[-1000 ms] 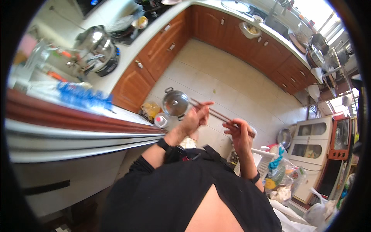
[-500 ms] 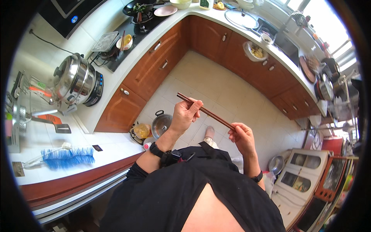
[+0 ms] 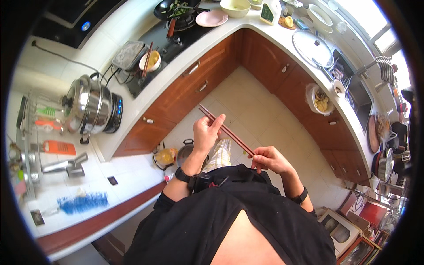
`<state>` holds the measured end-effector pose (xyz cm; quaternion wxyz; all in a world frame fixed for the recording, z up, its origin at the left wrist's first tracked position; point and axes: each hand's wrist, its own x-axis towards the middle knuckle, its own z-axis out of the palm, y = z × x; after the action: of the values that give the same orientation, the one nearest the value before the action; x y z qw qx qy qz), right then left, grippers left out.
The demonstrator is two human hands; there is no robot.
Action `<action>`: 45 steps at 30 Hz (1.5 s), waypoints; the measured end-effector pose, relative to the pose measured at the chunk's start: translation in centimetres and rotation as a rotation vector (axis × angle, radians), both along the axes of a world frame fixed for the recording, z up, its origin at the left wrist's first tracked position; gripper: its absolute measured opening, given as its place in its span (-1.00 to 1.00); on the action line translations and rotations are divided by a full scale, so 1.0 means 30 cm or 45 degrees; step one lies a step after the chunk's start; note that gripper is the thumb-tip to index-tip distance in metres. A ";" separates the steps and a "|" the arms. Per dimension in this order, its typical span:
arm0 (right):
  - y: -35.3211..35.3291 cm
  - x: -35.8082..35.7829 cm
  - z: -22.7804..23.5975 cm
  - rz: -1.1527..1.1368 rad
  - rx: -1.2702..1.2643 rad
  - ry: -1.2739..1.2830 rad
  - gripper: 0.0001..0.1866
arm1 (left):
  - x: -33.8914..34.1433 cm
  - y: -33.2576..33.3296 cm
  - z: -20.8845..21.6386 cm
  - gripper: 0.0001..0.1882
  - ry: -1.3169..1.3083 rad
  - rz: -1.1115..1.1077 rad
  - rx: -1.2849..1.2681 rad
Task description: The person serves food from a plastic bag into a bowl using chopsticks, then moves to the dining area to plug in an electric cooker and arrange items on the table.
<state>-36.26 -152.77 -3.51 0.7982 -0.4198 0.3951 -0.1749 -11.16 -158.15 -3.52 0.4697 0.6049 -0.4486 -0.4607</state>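
Observation:
A pair of reddish-brown chopsticks [image 3: 233, 136] slants across the middle of the view, in front of my body and above the floor. My left hand [image 3: 206, 132] is closed round their upper left part, the thumb lying along them. At their lower right end my right hand [image 3: 270, 160] pinches the tips between thumb and fingers. To the far left, a white bowl [image 3: 151, 62] of yellow food has another pair of chopsticks [image 3: 147, 59] resting across it. A black wok [image 3: 170, 11] with chopped greens stands on the stove, its brown handle toward me.
A steel steamer pot [image 3: 90, 104] sits on the left counter, near a blue brush [image 3: 84, 203] and an orange spatula [image 3: 58, 147]. A pot [image 3: 187, 152] and an oil jug [image 3: 165, 158] stand low beside my left arm. A bowl of scraps [image 3: 321, 102] hangs at the right cabinets.
The view has swung, so stove and sink sit differently in it and my leg shows more. Both hands still hold the chopsticks; the right hand has turned, its back now more visible.

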 end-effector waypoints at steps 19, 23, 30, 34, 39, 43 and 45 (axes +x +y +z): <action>-0.926 -0.152 -0.089 -1.072 0.011 0.070 -0.82 | 0.074 -0.898 -0.098 -0.61 -0.463 -0.915 0.108; -1.170 -0.202 -0.126 -0.910 -0.021 0.007 -0.82 | 0.075 -0.969 -0.136 -0.57 -0.537 -0.850 0.240; -1.724 -0.126 -0.165 -0.575 0.018 -0.046 -0.83 | 0.060 -1.036 -0.115 -0.55 -0.577 -0.445 0.348; -1.929 -0.030 -0.211 -0.283 0.102 -0.069 -0.83 | 0.069 -0.976 -0.129 -0.58 -0.570 -0.190 0.445; -2.092 0.133 -0.322 -0.105 0.162 -0.055 -0.81 | 0.093 -0.804 -0.201 -0.60 -0.490 0.110 0.646; -2.172 0.266 -0.410 -0.170 0.214 -0.087 -0.78 | 0.106 -0.691 -0.242 -0.57 -0.342 0.270 0.794; -2.198 0.301 -0.427 -0.220 0.213 0.015 -0.76 | 0.113 -0.675 -0.247 -0.58 -0.307 0.289 0.778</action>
<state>-27.23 -218.72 -16.32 0.8100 -0.3172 0.4476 -0.2071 -7.75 -178.38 -10.92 0.2589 0.8137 -0.2720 -0.4437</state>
